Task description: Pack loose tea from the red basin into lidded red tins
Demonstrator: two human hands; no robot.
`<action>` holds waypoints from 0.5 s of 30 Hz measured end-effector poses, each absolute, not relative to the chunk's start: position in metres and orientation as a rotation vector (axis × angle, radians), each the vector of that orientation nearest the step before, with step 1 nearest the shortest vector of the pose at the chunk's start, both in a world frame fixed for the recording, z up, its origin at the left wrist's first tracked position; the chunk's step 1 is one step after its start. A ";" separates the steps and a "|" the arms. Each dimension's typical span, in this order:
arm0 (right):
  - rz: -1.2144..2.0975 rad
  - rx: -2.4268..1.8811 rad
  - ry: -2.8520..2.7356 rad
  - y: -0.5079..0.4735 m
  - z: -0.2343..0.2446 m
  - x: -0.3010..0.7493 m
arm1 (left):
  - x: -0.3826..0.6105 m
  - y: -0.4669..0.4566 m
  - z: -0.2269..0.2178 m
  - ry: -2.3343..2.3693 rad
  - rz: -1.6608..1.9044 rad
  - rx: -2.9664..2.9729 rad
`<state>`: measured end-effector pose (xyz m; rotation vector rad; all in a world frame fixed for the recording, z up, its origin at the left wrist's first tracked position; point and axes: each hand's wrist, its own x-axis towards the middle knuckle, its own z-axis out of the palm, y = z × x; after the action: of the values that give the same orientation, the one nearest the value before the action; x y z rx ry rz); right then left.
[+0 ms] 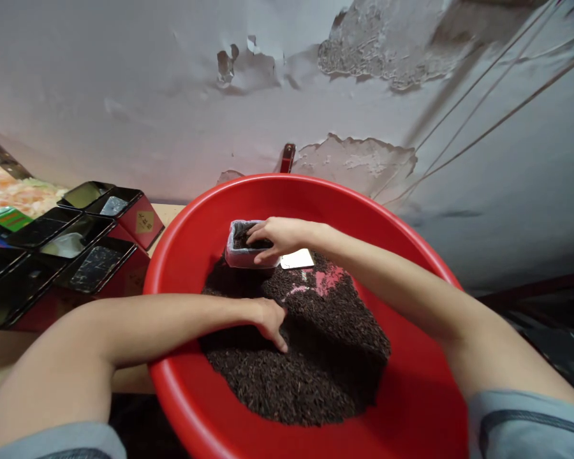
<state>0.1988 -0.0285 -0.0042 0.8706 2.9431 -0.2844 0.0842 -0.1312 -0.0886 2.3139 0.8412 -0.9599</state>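
Note:
A big red basin (411,395) holds a heap of dark loose tea leaves (296,357). My right hand (275,237) reaches across to a small clear bag (239,255) standing on the far side of the heap, fingers pressed down into the leaves in its open mouth. My left hand (270,322) rests on the heap with its fingers curled into the leaves. A small white card (296,259) and a pinkish patch (328,280) lie on the leaves just right of the bag.
Several open red tins with dark linings (76,248) stand in rows on the wooden bench at the left. A peeling grey wall (172,95) rises behind the basin. A red handle (287,157) sticks up beyond the far rim.

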 end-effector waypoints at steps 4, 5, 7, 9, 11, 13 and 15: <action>-0.097 1.277 3.050 -0.060 0.008 0.240 | 0.083 -0.149 -0.088 0.851 -0.912 2.364; -0.029 1.429 3.006 -0.070 0.006 0.253 | 0.083 -0.153 -0.088 0.843 -0.897 2.399; 0.013 1.695 2.787 -0.089 -0.012 0.280 | 0.083 -0.159 -0.089 0.798 -0.865 2.422; -0.152 1.818 2.462 -0.105 -0.042 0.303 | 0.083 -0.164 -0.089 0.762 -0.857 2.409; -0.473 1.776 2.164 -0.117 -0.076 0.318 | 0.084 -0.166 -0.090 0.756 -0.880 2.423; -0.748 1.710 1.906 -0.125 -0.102 0.324 | 0.085 -0.166 -0.092 0.753 -0.902 2.466; -0.881 1.701 1.806 -0.131 -0.114 0.320 | 0.087 -0.165 -0.095 0.724 -0.901 2.498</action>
<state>0.3201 -0.1312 -0.1139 1.7011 1.8063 -0.8810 0.0875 -0.1648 -0.0950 2.4982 0.7236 -0.9010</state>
